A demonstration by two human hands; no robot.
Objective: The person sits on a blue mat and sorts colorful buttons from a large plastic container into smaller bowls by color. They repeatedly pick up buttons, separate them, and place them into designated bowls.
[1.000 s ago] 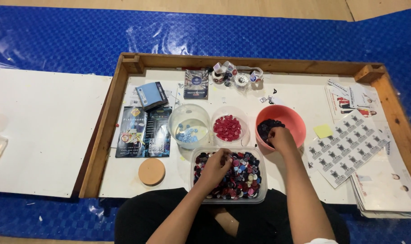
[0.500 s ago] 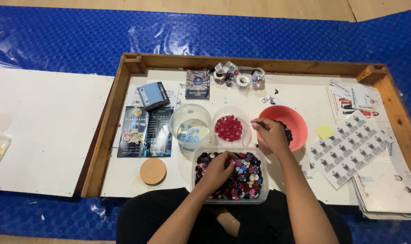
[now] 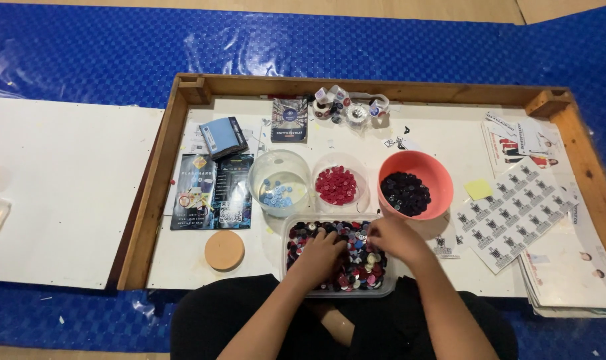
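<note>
The tub (image 3: 383, 288) of mixed buttons (image 3: 356, 263) sits at the near edge of the bench (image 3: 443, 140), just in front of the person's lap. Both hands are in it: the left hand (image 3: 321, 253) lies palm down on the heap with fingers curled into the buttons, and the right hand (image 3: 391, 237) hovers over the tub's right part, fingers bent together; whether either grip has closed on a button I cannot tell. Just behind the tub stand three sorted lots: a clear bowl (image 3: 279, 181) with a few blue buttons, a small clear dish (image 3: 337, 185) of red ones, and a pink bowl (image 3: 416, 183) of dark ones. Judging from this, sorting is well begun, yet the tub is far from emptied and holds many colours. Room is tight: the three vessels touch or nearly touch the tub's far rim, so each hand has only a short lift to reach them. A cork disc (image 3: 224, 250) and leaflets (image 3: 211, 190) lie to the left, sticker sheets (image 3: 516, 210) to the right. A raised wooden frame (image 3: 157, 180) bounds the bench on the left, far and right sides.
</note>
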